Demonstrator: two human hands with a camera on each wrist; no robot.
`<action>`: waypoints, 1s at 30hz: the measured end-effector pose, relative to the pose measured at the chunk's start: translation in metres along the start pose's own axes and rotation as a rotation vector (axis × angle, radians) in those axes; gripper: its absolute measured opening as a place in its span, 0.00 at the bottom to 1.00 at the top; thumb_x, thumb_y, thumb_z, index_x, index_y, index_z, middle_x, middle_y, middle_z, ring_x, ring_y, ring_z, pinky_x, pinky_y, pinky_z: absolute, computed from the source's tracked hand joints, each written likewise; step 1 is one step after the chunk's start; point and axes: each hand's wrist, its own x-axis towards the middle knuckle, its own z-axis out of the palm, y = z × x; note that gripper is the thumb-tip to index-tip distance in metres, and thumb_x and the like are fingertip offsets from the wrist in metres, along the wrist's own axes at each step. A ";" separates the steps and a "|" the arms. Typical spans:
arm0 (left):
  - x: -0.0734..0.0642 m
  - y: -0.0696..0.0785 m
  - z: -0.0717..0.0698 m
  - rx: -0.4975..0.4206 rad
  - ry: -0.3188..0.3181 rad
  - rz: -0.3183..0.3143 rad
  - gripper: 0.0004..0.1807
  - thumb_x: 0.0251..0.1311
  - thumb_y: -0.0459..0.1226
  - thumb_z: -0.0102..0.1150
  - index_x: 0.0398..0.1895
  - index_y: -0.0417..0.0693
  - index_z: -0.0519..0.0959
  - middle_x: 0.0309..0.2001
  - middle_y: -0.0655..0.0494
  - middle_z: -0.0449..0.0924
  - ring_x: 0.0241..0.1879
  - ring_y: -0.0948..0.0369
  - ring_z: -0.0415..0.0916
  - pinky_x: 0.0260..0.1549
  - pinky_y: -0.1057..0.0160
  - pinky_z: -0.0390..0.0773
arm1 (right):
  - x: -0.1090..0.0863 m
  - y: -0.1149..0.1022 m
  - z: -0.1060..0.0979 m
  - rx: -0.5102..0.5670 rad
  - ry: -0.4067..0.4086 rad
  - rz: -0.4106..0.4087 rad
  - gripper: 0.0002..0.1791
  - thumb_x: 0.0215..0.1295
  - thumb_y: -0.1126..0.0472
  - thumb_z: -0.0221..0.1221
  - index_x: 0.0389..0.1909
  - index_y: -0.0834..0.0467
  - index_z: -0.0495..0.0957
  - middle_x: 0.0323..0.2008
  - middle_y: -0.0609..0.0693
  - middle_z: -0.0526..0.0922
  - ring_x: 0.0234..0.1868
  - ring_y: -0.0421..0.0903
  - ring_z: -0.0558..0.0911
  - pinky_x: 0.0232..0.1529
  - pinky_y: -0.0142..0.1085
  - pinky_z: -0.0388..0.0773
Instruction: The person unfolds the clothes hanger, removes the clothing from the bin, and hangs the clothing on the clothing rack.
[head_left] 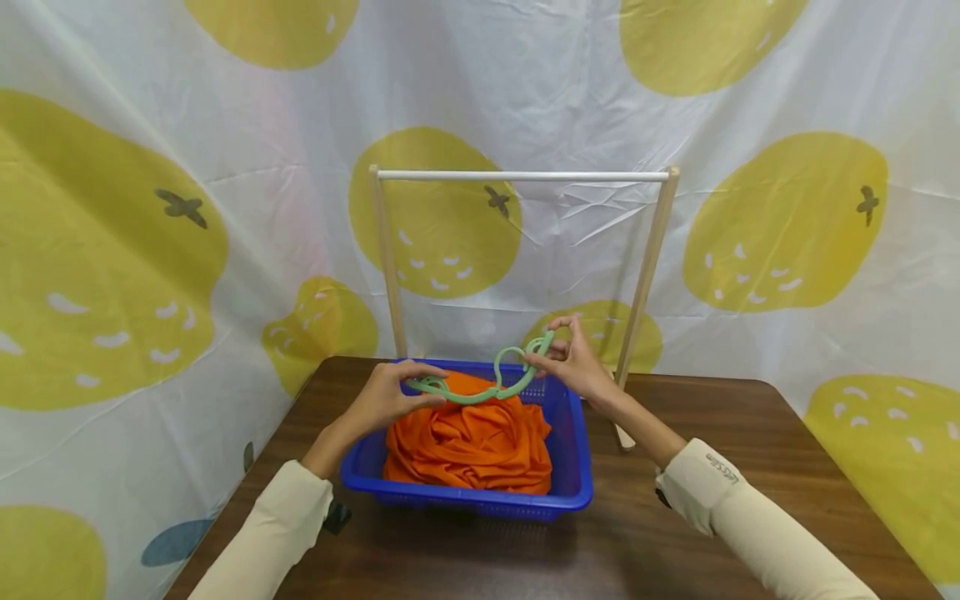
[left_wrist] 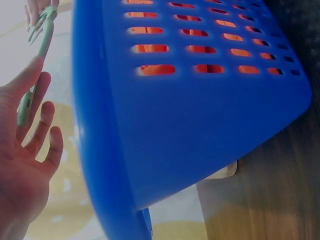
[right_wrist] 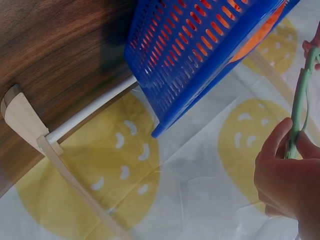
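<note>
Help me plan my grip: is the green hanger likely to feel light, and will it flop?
The green hanger is probably light for its size, since its frame is slim. It seems fairly stiff, as its raised loop stands up unsupported. That open loop might catch on the orange cloth below.

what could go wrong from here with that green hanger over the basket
The hanger could slip: the left hand and right hand grip only its ends.

If lowered, its loop might snag the bunched orange cloth in the basket.

A swing of the right arm may knock the rack; they look close in the head view, though the gap is hard to judge.
</note>
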 end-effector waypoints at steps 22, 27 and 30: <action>-0.004 -0.001 -0.009 -0.077 0.110 -0.102 0.17 0.53 0.42 0.80 0.48 0.56 0.91 0.45 0.56 0.88 0.40 0.58 0.83 0.36 0.62 0.84 | -0.013 0.004 -0.021 -0.162 -0.109 -0.048 0.26 0.72 0.69 0.64 0.69 0.63 0.73 0.50 0.68 0.84 0.39 0.43 0.89 0.43 0.41 0.86; -0.004 0.001 -0.010 -0.097 0.125 -0.096 0.17 0.54 0.39 0.80 0.48 0.53 0.91 0.46 0.53 0.88 0.43 0.55 0.83 0.40 0.61 0.83 | -0.018 0.002 -0.024 -0.240 -0.125 -0.004 0.25 0.72 0.64 0.65 0.68 0.60 0.76 0.46 0.63 0.89 0.40 0.47 0.89 0.45 0.39 0.85; -0.006 -0.001 -0.010 -0.110 0.130 -0.106 0.17 0.54 0.40 0.80 0.48 0.54 0.91 0.45 0.54 0.89 0.42 0.57 0.83 0.39 0.64 0.82 | -0.020 0.002 -0.025 -0.269 -0.131 -0.003 0.24 0.71 0.63 0.67 0.66 0.59 0.78 0.44 0.61 0.89 0.40 0.45 0.89 0.44 0.36 0.84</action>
